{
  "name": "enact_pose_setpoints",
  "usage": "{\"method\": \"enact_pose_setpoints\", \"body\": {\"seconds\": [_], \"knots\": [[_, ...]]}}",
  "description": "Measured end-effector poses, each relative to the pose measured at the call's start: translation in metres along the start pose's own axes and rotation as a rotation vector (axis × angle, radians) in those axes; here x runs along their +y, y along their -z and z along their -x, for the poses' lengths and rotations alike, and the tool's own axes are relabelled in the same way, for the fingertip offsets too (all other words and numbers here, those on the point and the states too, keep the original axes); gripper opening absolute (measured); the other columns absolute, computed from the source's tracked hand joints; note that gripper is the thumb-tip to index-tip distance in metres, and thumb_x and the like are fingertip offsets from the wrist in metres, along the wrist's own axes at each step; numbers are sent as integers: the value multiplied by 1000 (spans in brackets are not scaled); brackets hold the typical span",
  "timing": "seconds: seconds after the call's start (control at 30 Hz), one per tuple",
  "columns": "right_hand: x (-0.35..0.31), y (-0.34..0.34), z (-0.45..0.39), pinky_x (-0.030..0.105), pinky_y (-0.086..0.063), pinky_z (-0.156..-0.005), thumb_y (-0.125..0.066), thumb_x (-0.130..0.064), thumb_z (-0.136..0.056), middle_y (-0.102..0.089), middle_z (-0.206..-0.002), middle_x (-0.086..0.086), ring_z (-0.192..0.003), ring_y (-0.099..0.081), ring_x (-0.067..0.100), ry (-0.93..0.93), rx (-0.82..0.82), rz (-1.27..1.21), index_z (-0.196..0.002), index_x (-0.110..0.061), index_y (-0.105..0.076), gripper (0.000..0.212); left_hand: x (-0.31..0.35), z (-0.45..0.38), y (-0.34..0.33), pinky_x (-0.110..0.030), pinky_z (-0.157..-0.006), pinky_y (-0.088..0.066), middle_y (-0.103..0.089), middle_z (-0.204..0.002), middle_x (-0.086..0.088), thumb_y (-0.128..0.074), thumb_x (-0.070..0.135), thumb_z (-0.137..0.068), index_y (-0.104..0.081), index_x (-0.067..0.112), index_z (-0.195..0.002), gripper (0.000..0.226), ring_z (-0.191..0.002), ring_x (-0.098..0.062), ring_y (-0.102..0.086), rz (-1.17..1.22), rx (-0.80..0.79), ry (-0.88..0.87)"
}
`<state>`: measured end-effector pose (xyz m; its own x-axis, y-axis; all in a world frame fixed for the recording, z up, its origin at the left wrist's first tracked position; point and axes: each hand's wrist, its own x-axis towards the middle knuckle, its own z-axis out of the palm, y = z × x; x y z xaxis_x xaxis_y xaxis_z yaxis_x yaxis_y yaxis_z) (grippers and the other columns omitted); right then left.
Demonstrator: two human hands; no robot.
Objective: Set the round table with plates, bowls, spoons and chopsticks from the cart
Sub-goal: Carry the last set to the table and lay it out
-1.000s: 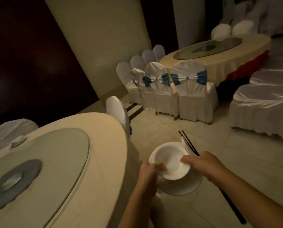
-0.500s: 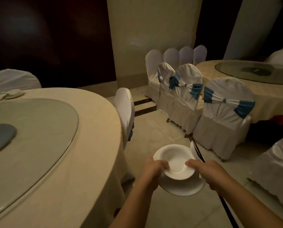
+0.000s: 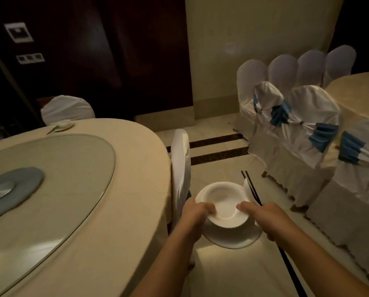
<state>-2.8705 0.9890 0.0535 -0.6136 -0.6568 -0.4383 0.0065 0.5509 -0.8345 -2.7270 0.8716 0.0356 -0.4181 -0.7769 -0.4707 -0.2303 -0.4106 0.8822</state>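
A white bowl point(image 3: 222, 205) sits stacked on a white plate point(image 3: 233, 235), and both are carried in the air in front of the person, above the tiled floor point(image 3: 233, 273), not yet on the bench. The left hand point(image 3: 197, 213) grips the stack's left edge, thumb curled over the bowl's rim and fingers hidden underneath. The right hand point(image 3: 263, 215) grips the right edge the same way, thumb on the rim, and also clamps a pair of dark chopsticks point(image 3: 251, 188). Their long axis runs away from the person, tips pointing ahead and slightly left past the bowl, the other ends trailing back under the right forearm. A white spoon point(image 3: 246, 187) seems to lie beside the chopsticks, though it is too dim to be sure. The round bench point(image 3: 136, 189), draped in a cream cloth with a glass turntable point(image 3: 61, 168) at its centre, lies to the left of the stack, so the left hand is the nearer one. A white-covered chair point(image 3: 180, 168) stands against the bench edge just ahead of the left hand, which probably marks the seat to be set; the stack would need to travel left and up over the edge. One place setting point(image 3: 61, 126) already lies on the far side of the bench. More covered chairs with blue bows point(image 3: 297, 129) and a second table point(image 3: 357, 97) stand to the right.
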Motion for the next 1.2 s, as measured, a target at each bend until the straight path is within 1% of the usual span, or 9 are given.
{"method": "enact_pose_setpoints", "body": {"seconds": [0.1,0.27,0.33,0.53,0.73,0.87,1.0,1.1,1.2], "knots": [[-30,16,-62,28,-46,-55,-72,-43,-80,-67,-86,9,-72,-61,21,7,-120,47,-98,-9,-65,39,30,-32,-20,-39,-74,-56,-65,-110,-17,-67,8,-58,-61,8,-118,60,-100,-34,-63,46,118,8],[-91,15,-141,29,-39,-50,-72,-50,-76,-64,-86,11,-61,-51,20,54,-242,170,-100,-6,-64,50,73,-74,-25,-20,-51,-48,-64,-89,-8,-66,2,-70,-59,10,-104,35,-78,-20,-63,88,349,-26],[-109,1,-167,30,-39,-50,-72,-53,-74,-64,-87,11,-61,-52,20,68,-302,207,-100,-8,-64,53,88,-93,-13,-17,-45,-44,-62,-85,-6,-66,2,-72,-57,13,-100,31,-72,-16,-59,125,411,-20],[-173,-59,-239,20,-38,-41,-73,-55,-75,-66,-84,9,-54,-53,15,170,-434,348,-91,-13,-64,46,111,-158,36,-26,-59,-47,-56,-90,-3,-69,7,-72,-51,14,-106,39,-78,-17,-55,204,588,-33],[-247,-132,-302,18,-37,-37,-76,-57,-68,-64,-83,9,-53,-51,14,253,-554,563,-93,-12,-64,54,114,-216,86,-26,-54,-46,-62,-102,-8,-67,8,-72,-54,15,-112,42,-86,-22,-61,539,679,-57],[-277,-185,-331,22,-37,-43,-79,-57,-64,-64,-82,8,-58,-51,16,276,-640,657,-93,-12,-63,55,115,-240,116,-28,-59,-49,-65,-102,-9,-68,5,-73,-55,17,-103,35,-88,-25,-64,661,793,-62],[-297,-249,-355,19,-30,-37,-81,-48,-64,-57,-69,9,-47,-40,14,280,-794,725,-91,-5,-67,52,102,-260,148,-30,-64,-50,-65,-105,-9,-69,6,-72,-56,17,-105,37,-93,-27,-64,766,940,-44],[-303,-299,-375,24,-23,-41,-80,-45,-67,-49,-59,8,-41,-31,14,321,-940,779,-88,2,-69,53,90,-276,162,-33,-71,-54,-65,-105,-5,-70,9,-72,-55,19,-110,42,-94,-25,-63,824,1076,-4],[-300,-344,-397,19,-19,-40,-79,-43,-69,-43,-45,2,-33,-27,13,329,-1039,861,-82,2,-71,48,78,-299,173,-29,-70,-51,-63,-104,-2,-72,11,-71,-54,17,-115,47,-94,-22,-62,832,1240,76]]}}
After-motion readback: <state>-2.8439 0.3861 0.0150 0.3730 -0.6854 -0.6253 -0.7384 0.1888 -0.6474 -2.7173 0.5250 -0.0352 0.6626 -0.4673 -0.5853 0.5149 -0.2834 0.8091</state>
